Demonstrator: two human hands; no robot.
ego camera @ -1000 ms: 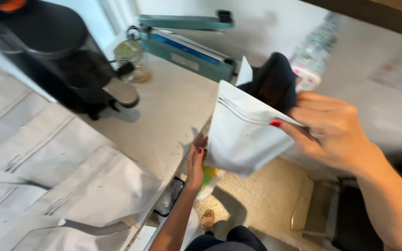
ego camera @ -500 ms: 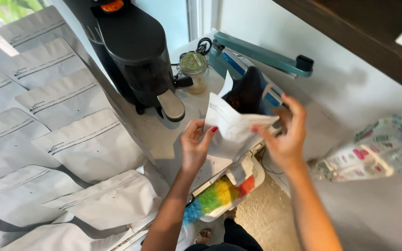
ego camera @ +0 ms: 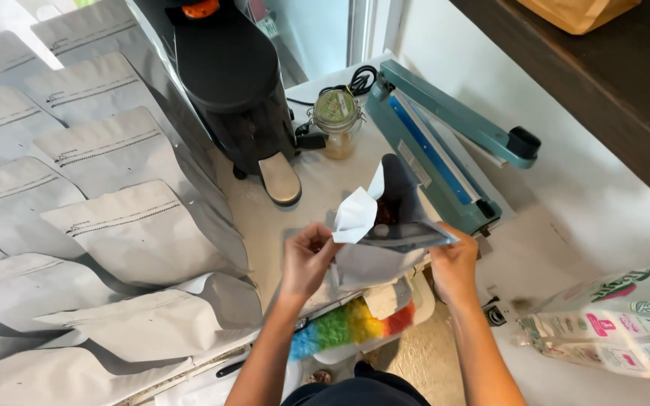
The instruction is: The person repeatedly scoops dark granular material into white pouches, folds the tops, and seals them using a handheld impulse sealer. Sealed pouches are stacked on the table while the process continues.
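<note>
Both forearms came up from the bottom edge, bent slightly inward, meeting over the front of the bench (ego camera: 317,188). The left hand (ego camera: 306,259) had its grip closed on the near-left corner of an open white pouch (ego camera: 374,256), thumb on top and fingers curled underneath. The right hand (ego camera: 453,267) pinched the pouch's right edge, its fingers mostly hidden behind the material. The pouch was held just above the bench edge, tilted, with its mouth gaping toward the onlooker; something dark sat inside, too shadowed to identify.

There was one pouch in hand. To the left, about nine flat white pouches (ego camera: 126,229) lay overlapping in a fanned row, several cut off by the frame, so the count was uncertain. One black grinder-like machine (ego camera: 238,90) stood at the back of the bench, its top out of view. One small glass jar (ego camera: 338,120) with a lid stood just beside it, and one teal heat sealer (ego camera: 445,143) with its arm raised lay to the right, just behind the held pouch. A black cord (ego camera: 355,79) coiled behind the jar.

Below the bench edge one rainbow-coloured duster (ego camera: 351,327) showed, partly covered by the pouch. At the lower right one printed plastic pack (ego camera: 611,323) lay on the floor, cut off at the edge.
</note>
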